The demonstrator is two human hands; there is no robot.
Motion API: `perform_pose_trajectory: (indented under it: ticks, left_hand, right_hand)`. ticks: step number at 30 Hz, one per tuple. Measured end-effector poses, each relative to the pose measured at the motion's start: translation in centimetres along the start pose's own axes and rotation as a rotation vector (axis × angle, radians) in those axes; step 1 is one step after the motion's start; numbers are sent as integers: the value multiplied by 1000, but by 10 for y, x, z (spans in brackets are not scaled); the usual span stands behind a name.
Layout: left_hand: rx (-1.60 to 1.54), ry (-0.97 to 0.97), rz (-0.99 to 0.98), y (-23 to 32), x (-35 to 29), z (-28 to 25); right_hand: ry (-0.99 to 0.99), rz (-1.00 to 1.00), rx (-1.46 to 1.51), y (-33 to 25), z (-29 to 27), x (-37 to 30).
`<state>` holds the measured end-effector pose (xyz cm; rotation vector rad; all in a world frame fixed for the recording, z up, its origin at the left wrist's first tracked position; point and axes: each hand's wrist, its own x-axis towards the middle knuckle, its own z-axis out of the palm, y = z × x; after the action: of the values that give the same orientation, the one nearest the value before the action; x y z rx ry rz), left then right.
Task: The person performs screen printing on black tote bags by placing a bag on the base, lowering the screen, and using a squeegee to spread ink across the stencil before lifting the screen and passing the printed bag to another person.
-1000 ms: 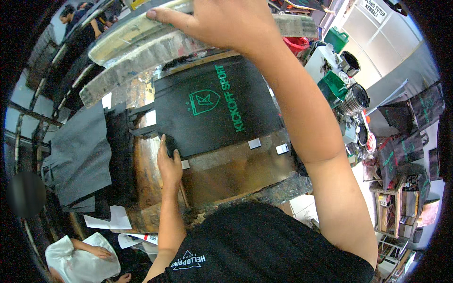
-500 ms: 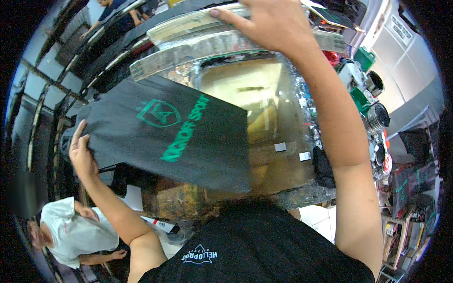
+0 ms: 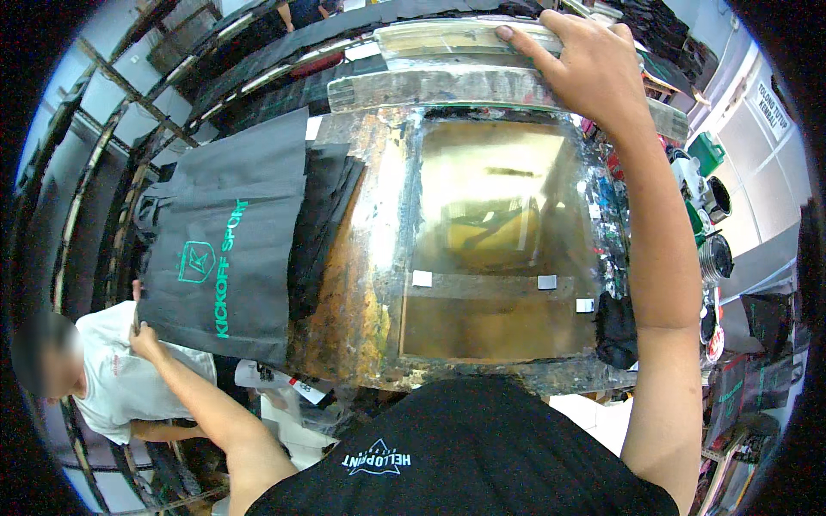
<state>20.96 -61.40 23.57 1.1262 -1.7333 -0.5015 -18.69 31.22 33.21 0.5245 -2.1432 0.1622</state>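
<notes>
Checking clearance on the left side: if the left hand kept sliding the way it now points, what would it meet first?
The left hand grips the lower edge of the printed dark bag and points away from the body. Going on, it would meet that bag first, then the dark stack beneath; depth is hard to judge.

Dark grey non-woven bag (image 3: pixel 228 249): flat, rectangular, printed in green with a shield emblem and one line of lettering running along its length. It lies spread on a stack of dark fabric at the left side of the printing station, its lower left corner pinched by the left hand (image 3: pixel 144 337).

Screen frame (image 3: pixel 469 39): long, ink-stained wooden bar, raised above the glass platen (image 3: pixel 499 241) at the far edge. The right hand (image 3: pixel 594 64) grips its top rail.
</notes>
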Motion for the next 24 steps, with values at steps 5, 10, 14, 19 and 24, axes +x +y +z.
perform_pose_trajectory:
  ticks: [5,10,14,19,24]
  left_hand:
    - [138,161,845,235,-294,91]
    - [16,-412,1127,306,-426,118]
    - [377,-479,1042,282,-427,164]
    - [259,-523,1185,266,-392,192]
    - [103,-811,1553,346,-502,184]
  right_hand:
    - [-87,12,-173,-7,-12,-1]
    - [-145,10,-170,-1,-11,-1]
    - [-89,-18,-200,-6,-13,-7]
    - [-367,130,-102,-18,-22,11]
    - [-408,164,-118,-11,-28,23]
